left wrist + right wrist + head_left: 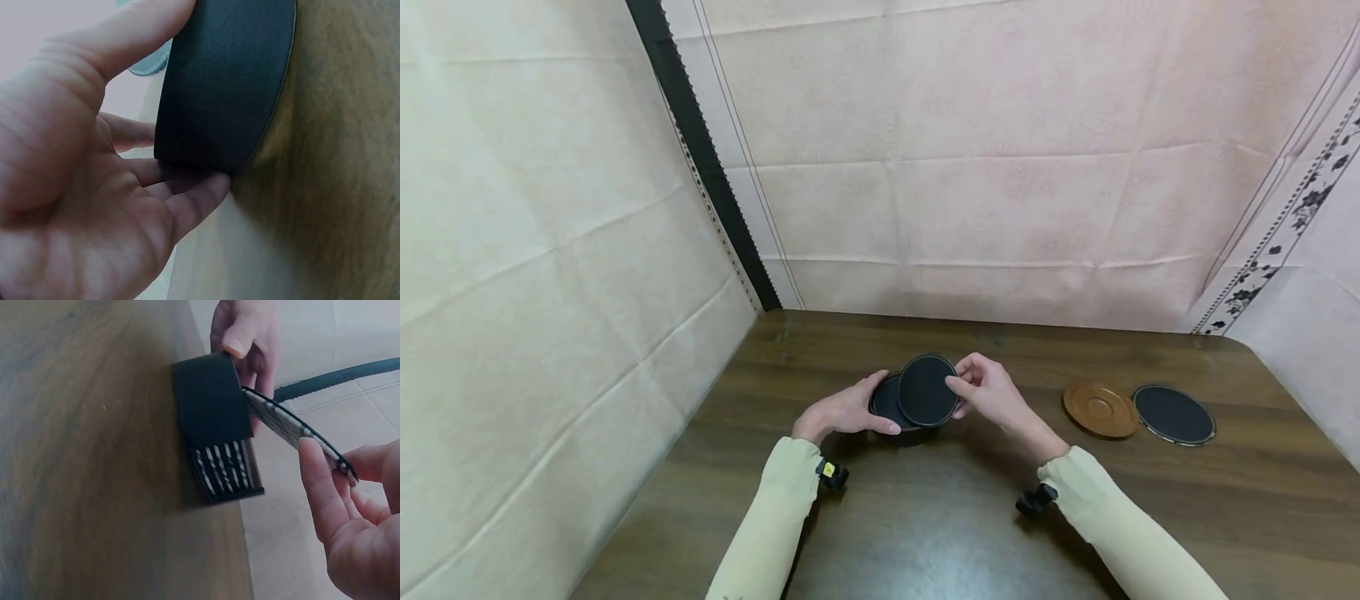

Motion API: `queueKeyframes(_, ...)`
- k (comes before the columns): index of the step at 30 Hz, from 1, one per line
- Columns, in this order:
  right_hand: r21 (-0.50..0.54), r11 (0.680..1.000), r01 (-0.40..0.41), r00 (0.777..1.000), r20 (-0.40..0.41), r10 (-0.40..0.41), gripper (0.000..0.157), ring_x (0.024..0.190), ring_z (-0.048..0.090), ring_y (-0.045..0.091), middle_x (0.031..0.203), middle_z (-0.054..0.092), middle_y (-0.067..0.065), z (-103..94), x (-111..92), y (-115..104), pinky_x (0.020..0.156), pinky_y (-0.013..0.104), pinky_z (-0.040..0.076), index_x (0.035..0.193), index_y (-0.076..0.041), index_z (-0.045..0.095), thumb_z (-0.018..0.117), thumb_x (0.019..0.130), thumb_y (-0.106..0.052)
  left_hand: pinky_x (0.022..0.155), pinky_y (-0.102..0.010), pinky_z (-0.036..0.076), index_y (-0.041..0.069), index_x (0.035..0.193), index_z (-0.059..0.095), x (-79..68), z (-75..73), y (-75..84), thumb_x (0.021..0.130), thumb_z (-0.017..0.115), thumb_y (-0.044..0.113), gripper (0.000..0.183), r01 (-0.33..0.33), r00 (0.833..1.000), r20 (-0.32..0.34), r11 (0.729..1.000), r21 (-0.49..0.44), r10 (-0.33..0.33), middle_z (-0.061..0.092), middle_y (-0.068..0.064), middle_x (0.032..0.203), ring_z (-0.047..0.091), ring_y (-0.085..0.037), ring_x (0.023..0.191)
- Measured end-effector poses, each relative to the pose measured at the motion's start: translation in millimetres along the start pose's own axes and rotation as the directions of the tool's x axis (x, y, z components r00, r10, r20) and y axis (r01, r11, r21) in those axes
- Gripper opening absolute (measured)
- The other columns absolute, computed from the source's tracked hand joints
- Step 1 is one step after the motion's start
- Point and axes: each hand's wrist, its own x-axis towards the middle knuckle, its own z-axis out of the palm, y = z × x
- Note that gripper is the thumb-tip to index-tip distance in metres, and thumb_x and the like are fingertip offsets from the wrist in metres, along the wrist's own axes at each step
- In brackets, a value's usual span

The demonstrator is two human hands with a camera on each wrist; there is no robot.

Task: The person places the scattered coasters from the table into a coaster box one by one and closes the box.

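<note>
Okay, pinches a tilted coaster (927,390) by its right edge with the right hand (992,396), just over a holder (212,400) gripped leftside by the left hand (847,408).

across a glossy brown wood-grain table (1247,483)
carries a black round holder (212,400) near the middle; bears, farther right and flat, a brown ringed disc (1101,410) and, just beside it, a dark disc (1174,415) with a light rim.
</note>
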Motion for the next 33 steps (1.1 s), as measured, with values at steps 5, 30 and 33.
queueKeyframes(5, 0.04, 0.998, -0.043, 0.999, -0.009, 0.044, 0.027, 0.051, 0.064, 0.021, 0.072, 0.062, 0.012, 10.3, 5, 3, 0.062, 0.06, 0.055, 0.109, 0.003, 0.052, 0.066, 0.094, -0.014, 0.111, -0.053, 0.036, 0.018, 0.158, 0.017, -0.2, -0.6, 1.0, 0.075, 0.08, 0.054, 0.11, -0.007, 1.0, 0.003, 1.0, -0.008, 0.007, 0.034, -0.011, 0.155, 0.042, -0.029, 0.13)
queueKeyframes(30, -0.16, 0.984, -0.077, 0.997, -0.035, 0.072, 0.033, 0.039, 0.055, 0.019, 0.061, 0.059, 0.006, 36.2, 17, 12, 0.046, 0.045, 0.053, 0.119, -0.011, 0.05, 0.067, 0.094, -0.023, 0.113, -0.052, 0.035, 0.018, 0.158, 0.015, -0.5, -0.7, 1.4, 0.074, 0.08, 0.056, 0.112, 0.019, 1.0, 0.006, 1.0, -0.011, -0.019, 0.03, -0.012, 0.158, 0.041, -0.03, 0.134)
queueKeyframes(33, -0.201, 0.977, -0.072, 0.997, -0.024, 0.069, 0.033, 0.038, 0.054, 0.02, 0.058, 0.058, 0.006, 35.4, 16, 14, 0.043, 0.042, 0.052, 0.12, -0.012, 0.051, 0.066, 0.094, -0.026, 0.113, -0.053, 0.035, 0.019, 0.158, 0.016, -0.2, -0.1, 1.6, 0.073, 0.08, 0.056, 0.112, 0.03, 1.0, 0.006, 0.999, -0.01, -0.03, 0.03, -0.012, 0.159, 0.04, -0.031, 0.134)
